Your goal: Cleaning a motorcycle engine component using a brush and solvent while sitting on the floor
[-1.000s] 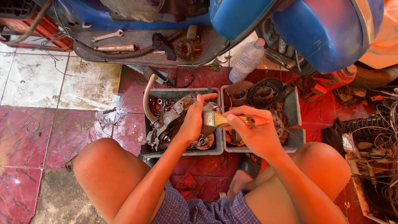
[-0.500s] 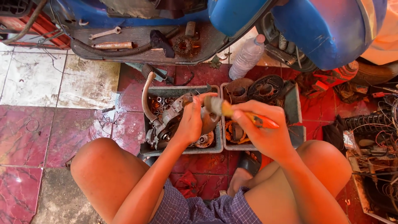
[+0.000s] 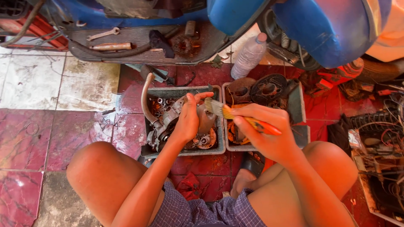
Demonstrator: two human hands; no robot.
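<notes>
- Left hand (image 3: 189,120) clamped on a grimy metal engine part (image 3: 176,122), fingers wrapped over its top. The part sits in the left grey tray (image 3: 185,152); the hand hides most of its upper face.
- Right hand (image 3: 269,136) closed on a paintbrush (image 3: 235,115) with an orange handle. Bristles point at the engine part, right at the gap between the two trays; can't tell if they touch it.
- Curved metal pipe (image 3: 145,98) rises from the left side of the engine part, over the tray's edge.
- Right grey tray (image 3: 301,111) sits just beside the left one and holds dark round parts. The right hand covers its near half, so the contents there are hard to make out.
- Clear plastic bottle (image 3: 248,56) stands just beyond the right tray, tilted.
- Beyond both trays: blue scooter (image 3: 320,29), cut off by the top edge. Its ribbed footboard (image 3: 143,40) carries a spanner (image 3: 103,33) and a rusty tool.
- Right of the right tray: tangle of wires and parts (image 3: 378,143), too cluttered to sort out, cut by the frame edge.
- Floor (image 3: 38,134) is worn tile: red marbled by the trays, pale stained squares further left.
- Person squats low, bare knees either side of the trays, checked shorts at the bottom edge.
</notes>
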